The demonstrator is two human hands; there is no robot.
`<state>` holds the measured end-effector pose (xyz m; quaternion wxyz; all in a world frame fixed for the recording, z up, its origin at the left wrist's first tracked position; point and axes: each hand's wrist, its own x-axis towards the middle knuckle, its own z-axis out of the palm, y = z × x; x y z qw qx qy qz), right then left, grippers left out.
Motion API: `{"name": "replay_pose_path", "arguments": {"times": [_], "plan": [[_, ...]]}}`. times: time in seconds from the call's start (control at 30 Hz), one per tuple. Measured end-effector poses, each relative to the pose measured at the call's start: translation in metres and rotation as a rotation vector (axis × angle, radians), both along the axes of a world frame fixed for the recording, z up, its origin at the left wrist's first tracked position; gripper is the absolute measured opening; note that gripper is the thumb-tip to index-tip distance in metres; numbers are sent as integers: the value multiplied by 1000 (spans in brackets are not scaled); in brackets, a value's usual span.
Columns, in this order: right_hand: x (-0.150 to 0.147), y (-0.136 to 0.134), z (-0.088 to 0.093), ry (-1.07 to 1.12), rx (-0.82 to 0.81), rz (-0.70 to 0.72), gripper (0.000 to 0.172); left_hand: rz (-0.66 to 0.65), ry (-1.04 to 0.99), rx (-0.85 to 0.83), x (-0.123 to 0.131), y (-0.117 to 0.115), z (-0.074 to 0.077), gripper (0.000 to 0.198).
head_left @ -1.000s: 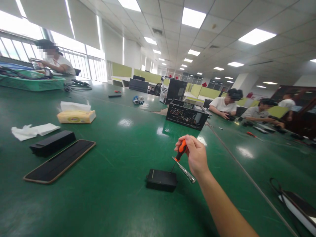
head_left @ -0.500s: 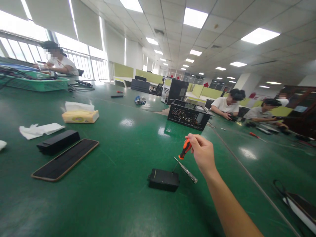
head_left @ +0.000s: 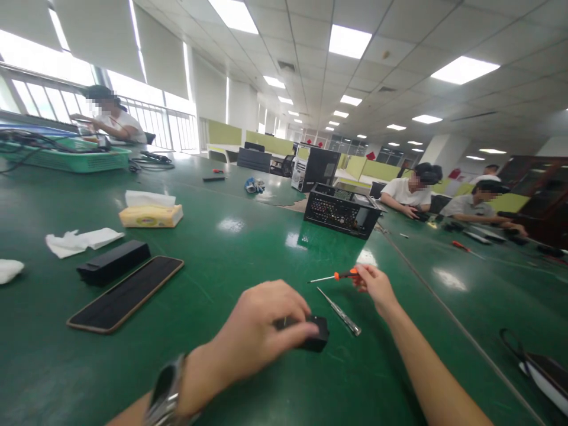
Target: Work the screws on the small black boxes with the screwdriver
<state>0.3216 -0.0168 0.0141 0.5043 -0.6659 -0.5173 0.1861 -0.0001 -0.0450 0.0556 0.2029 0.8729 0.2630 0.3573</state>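
Observation:
My left hand (head_left: 266, 325), with a watch (head_left: 166, 387) on its wrist, is closed over a small black box (head_left: 317, 340) on the green table. Fingers and thumb lie around the box and hide most of it. To the right, my right hand (head_left: 375, 287) grips the orange and black handle of a screwdriver (head_left: 345, 274). Its thin shaft points left, above the table and apart from the box. Between the two hands, a slim clear-handled screwdriver (head_left: 341, 312) lies on the table.
At left lie a phone (head_left: 128, 293), a long black case (head_left: 113, 261), crumpled tissue (head_left: 82, 241) and a tissue pack (head_left: 151, 215). An open black computer case (head_left: 341, 212) stands ahead, before a tower (head_left: 319, 168). Co-workers sit at far left and right; a green basket (head_left: 84, 160) stands at left.
My left hand has come into view and taken hold of the black box. My right hand has lifted the screwdriver off the box and turned it from upright to nearly level.

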Motion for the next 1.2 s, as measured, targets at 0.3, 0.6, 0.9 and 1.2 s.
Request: {"name": "replay_pose_path", "arguments": {"times": [0.3, 0.6, 0.9, 1.2], "plan": [[46, 5, -43, -402, -168, -341, 37, -24, 228, -70, 41, 31, -48, 59], [68, 15, -37, -589, -323, -481, 36, 18, 191, -103, 36, 25, -47, 43], [-4, -12, -35, -614, -127, 162, 36, -68, 280, -176, 13, 32, -45, 60], [-24, -33, -27, -385, -132, 415, 13, -69, 277, -226, 18, 26, -46, 44]]}}
